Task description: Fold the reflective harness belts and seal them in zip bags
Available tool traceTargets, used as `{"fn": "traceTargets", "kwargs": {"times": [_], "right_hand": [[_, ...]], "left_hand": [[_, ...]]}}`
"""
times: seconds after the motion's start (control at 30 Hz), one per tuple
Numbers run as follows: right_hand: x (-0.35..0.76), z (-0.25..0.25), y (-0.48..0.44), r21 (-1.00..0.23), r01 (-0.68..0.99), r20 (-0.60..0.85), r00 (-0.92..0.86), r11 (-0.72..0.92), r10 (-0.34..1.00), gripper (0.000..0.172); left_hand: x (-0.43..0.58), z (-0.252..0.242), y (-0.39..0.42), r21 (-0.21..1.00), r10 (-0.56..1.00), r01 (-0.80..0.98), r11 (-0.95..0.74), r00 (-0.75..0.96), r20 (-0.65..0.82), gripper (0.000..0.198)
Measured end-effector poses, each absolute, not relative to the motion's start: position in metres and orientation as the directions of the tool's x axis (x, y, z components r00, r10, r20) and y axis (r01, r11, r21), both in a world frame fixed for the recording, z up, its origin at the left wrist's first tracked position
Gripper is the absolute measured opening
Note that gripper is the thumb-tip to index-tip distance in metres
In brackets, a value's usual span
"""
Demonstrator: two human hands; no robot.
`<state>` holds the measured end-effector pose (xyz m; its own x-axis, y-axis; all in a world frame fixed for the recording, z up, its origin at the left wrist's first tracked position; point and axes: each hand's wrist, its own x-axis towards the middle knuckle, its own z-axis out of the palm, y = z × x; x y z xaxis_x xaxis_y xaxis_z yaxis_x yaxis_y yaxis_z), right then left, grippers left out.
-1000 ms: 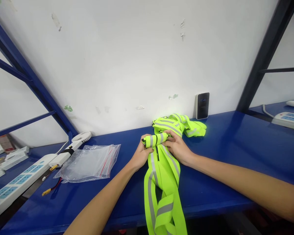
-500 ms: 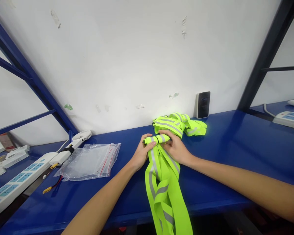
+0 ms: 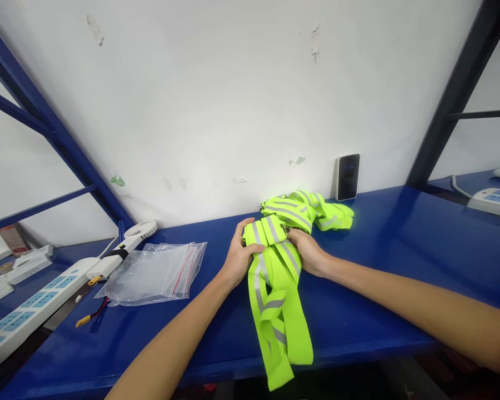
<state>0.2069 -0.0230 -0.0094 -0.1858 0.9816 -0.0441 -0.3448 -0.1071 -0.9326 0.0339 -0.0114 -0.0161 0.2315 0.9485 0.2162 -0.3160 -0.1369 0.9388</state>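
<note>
A neon-yellow reflective strap harness (image 3: 281, 278) with grey stripes lies partly folded, its top end bunched between my hands. My left hand (image 3: 238, 253) grips the left side of the fold, thumb on top and fingers behind. At the fold's right end my right hand (image 3: 310, 251) is closed on the same harness, with its fingertips partly hidden. Loose straps trail toward me and hang over the table's front edge. Just behind lies a second neon-yellow reflective harness (image 3: 291, 210), bundled against the wall.
On the blue table (image 3: 391, 266), clear zip bags (image 3: 154, 275) lie left of my hands. Beyond them are a small white fan (image 3: 139, 230), a power strip (image 3: 37, 305) and a cable with a yellow connector (image 3: 83, 321). A black-faced device (image 3: 348, 178) leans on the wall.
The rolled end of the harness has turned over into a wider, flatter fold. My right hand has shifted slightly down and right, and the hanging straps have drawn up toward the table.
</note>
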Motion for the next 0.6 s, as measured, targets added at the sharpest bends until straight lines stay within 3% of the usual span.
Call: {"fn": "traceTargets", "kwargs": {"times": [0.13, 0.27, 0.47, 0.6], "right_hand": [[0.206, -0.002, -0.027, -0.91, -0.404, 0.026, -0.288, -0.097, 0.957, 0.037], [0.208, -0.008, -0.024, -0.948, -0.303, 0.002, -0.309, -0.096, 0.951, 0.032], [0.207, -0.007, -0.03, -0.971, -0.229, 0.001, -0.277, -0.065, 0.961, 0.032], [0.205, -0.004, -0.036, -0.988, -0.155, 0.061, -0.264, 0.02, 0.963, 0.035]], "left_hand": [[0.029, -0.017, -0.008, 0.947, 0.958, -0.277, -0.16, 0.19, 0.217, 0.084], [0.025, -0.014, -0.01, 0.965, 0.959, -0.222, -0.141, 0.213, 0.189, 0.095], [0.029, -0.008, -0.012, 0.951, 0.969, -0.293, -0.1, 0.191, 0.16, 0.066], [0.035, -0.009, -0.014, 0.931, 0.97, -0.364, -0.021, 0.217, 0.107, 0.064]]}}
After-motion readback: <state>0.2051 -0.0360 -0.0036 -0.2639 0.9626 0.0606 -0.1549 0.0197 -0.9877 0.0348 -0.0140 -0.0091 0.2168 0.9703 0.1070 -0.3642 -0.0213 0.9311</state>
